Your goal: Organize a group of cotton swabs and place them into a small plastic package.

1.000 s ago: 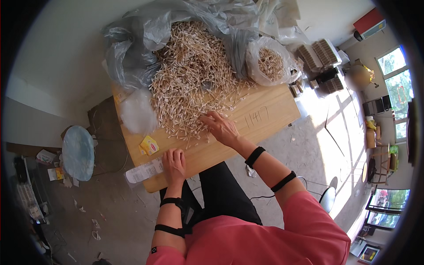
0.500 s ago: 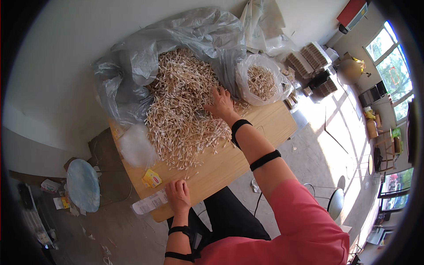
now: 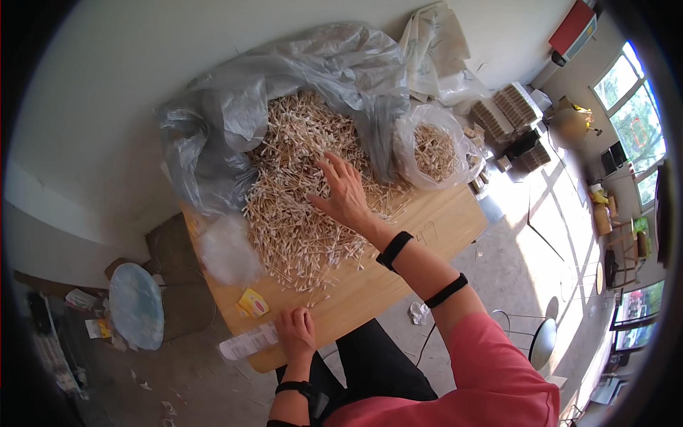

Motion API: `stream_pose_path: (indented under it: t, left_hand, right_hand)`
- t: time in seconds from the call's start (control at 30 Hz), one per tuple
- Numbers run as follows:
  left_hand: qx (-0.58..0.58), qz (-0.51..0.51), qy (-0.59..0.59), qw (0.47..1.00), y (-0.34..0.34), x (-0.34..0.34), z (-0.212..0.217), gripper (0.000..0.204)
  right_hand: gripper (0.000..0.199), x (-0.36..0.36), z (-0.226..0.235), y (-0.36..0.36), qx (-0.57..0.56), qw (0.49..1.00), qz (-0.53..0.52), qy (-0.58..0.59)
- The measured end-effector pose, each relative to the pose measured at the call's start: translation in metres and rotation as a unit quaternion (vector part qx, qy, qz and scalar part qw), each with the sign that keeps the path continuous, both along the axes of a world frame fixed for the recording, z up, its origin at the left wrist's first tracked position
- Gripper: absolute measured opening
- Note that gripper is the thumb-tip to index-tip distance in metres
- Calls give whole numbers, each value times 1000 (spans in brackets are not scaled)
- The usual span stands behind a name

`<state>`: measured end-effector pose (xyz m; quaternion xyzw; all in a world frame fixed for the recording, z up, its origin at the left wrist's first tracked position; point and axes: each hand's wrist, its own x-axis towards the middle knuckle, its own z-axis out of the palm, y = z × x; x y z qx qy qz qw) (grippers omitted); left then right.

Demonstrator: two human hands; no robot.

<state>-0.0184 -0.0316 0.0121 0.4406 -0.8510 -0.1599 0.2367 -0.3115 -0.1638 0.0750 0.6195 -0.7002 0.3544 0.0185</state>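
Observation:
A big heap of cotton swabs (image 3: 299,220) with wooden sticks spreads over the wooden table (image 3: 384,277), spilling from a large grey plastic bag (image 3: 334,57). Over the heap's right part, my right hand (image 3: 345,193) is open, fingers spread, with nothing in it. My left hand (image 3: 295,329) rests at the table's near edge, fingers curled together on the right end of a flat printed plastic packet (image 3: 249,343). Its fingertips are partly hidden. Just beyond that packet lies a small yellow card or packet (image 3: 252,304).
Right of the heap stands a clear bag of swabs (image 3: 435,153). A crumpled translucent plastic bag (image 3: 229,249) lies at the table's left edge. Beyond the right end are stacked packs (image 3: 509,112). A round blue-topped stool (image 3: 136,306) stands on the floor at left.
My right hand has drawn back leftward and nearer from the heap's right edge, lifting off the swabs with fingers spread. My left hand stays at the packet. The view has shifted slightly.

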Motion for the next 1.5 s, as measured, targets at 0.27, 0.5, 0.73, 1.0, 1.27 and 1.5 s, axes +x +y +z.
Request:
stream_pose_path:
  t: [0.27, 0.5, 0.73, 1.0, 1.27, 1.5]
  left_hand:
    - [21, 1, 9, 1000, 6, 7, -5, 18]
    - [16, 8, 17, 1000, 4, 7, -7, 18]
    - [5, 1, 21, 1000, 2, 6, -7, 18]
    - [-17, -1, 20, 1000, 3, 1, -7, 16]
    - [-20, 11, 17, 1000, 3, 7, -10, 14]
    - [-12, 12, 12, 1000, 6, 6, -8, 16]
  right_hand:
    - [101, 22, 29, -113, 274, 945, -58, 170]
    - [63, -35, 6, -97, 43, 991, -75, 99]
    - [52, -26, 25, 9, -92, 994, 19, -55]
    - [55, -46, -25, 74, 44, 966, -72, -243]
    - [62, -5, 4, 68, 61, 998, -16, 21]
    - [68, 17, -13, 40, 196, 973, 40, 114]
